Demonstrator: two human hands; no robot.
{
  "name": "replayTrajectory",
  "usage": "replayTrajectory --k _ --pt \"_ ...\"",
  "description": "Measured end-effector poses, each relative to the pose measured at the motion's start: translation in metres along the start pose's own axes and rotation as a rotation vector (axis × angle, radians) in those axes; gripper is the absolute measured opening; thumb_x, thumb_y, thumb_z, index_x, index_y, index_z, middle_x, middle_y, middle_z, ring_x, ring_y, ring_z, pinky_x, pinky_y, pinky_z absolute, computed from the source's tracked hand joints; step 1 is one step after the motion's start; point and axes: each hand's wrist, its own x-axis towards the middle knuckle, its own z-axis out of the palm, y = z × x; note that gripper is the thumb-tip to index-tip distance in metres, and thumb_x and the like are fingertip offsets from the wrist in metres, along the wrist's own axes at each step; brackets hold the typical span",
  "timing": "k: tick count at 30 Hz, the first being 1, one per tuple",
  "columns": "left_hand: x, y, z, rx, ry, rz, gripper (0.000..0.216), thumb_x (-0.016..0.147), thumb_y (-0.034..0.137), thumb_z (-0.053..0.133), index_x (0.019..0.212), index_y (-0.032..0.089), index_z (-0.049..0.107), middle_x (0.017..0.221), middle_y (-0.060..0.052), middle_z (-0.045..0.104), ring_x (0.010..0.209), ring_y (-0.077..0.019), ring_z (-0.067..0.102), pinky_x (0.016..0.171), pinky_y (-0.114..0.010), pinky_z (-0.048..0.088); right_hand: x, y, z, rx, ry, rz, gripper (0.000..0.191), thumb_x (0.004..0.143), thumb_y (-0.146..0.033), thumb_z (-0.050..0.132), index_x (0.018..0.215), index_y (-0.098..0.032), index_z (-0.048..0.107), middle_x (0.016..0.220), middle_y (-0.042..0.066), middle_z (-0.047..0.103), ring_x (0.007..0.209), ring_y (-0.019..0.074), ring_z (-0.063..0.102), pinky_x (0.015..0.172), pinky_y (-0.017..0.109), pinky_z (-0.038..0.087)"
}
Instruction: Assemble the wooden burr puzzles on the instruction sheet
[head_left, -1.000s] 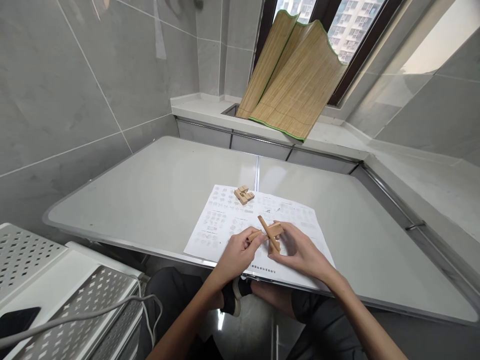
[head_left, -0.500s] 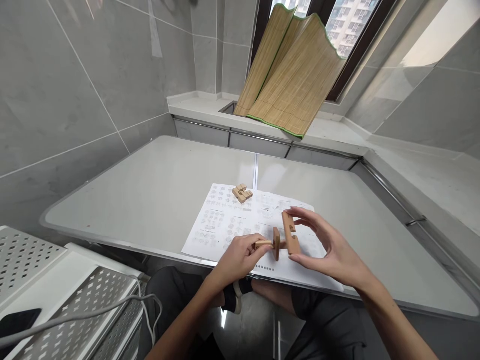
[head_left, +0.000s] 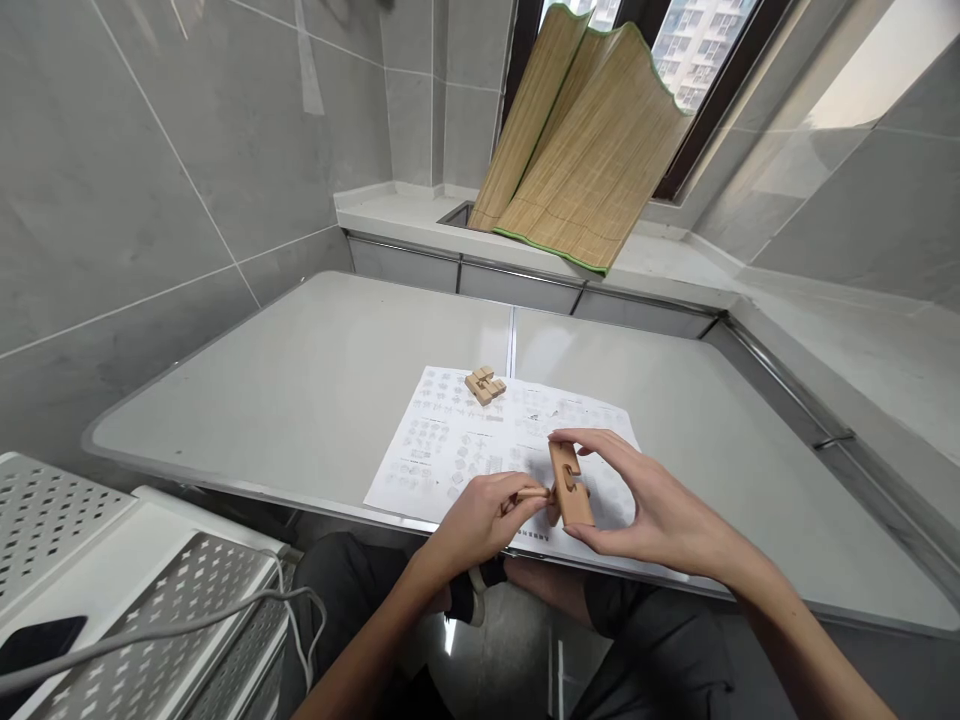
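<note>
My left hand (head_left: 480,520) pinches the end of a small wooden puzzle bar (head_left: 531,492) above the near edge of a printed instruction sheet (head_left: 450,450). My right hand (head_left: 652,510) holds a notched wooden piece (head_left: 570,484) between thumb and fingers, pressed against the bar's right end. A small cluster of joined wooden puzzle pieces (head_left: 484,384) lies at the sheet's far edge, apart from both hands.
The sheet lies on a white folding table (head_left: 300,390) set against grey tiled walls. A rolled bamboo mat (head_left: 577,150) leans at the window behind. A perforated metal rack (head_left: 112,600) with a cable and a dark phone (head_left: 30,640) stands at lower left.
My right hand pulled its notched piece off to the right, turned it, and has now brought it back against the bar in my left hand. The view tilted slightly.
</note>
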Motion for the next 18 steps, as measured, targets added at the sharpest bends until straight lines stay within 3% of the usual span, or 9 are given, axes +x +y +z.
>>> replayTrajectory --k 9,18 --pt "0.000 0.000 0.000 -0.008 -0.012 0.018 0.024 0.107 0.030 0.054 0.100 0.019 0.073 0.098 -0.003 0.075 0.088 -0.0172 0.068 0.083 -0.027 0.048 0.000 0.008 -0.004 0.130 -0.069 0.106 0.079 0.083 -0.046 0.083 0.152 -0.037 0.046 0.155 0.006 0.055 0.135 0.0332 0.058 0.114 0.052 0.049" --pt "-0.001 -0.001 0.000 0.020 -0.015 -0.014 0.024 0.108 0.031 0.051 0.103 0.020 0.071 0.103 -0.004 0.076 0.094 -0.0195 0.069 0.086 -0.029 0.050 -0.003 0.020 0.016 0.251 -0.130 0.136 0.078 0.082 -0.050 0.085 0.151 -0.036 0.050 0.154 0.007 0.056 0.138 0.0329 0.058 0.116 0.052 0.049"
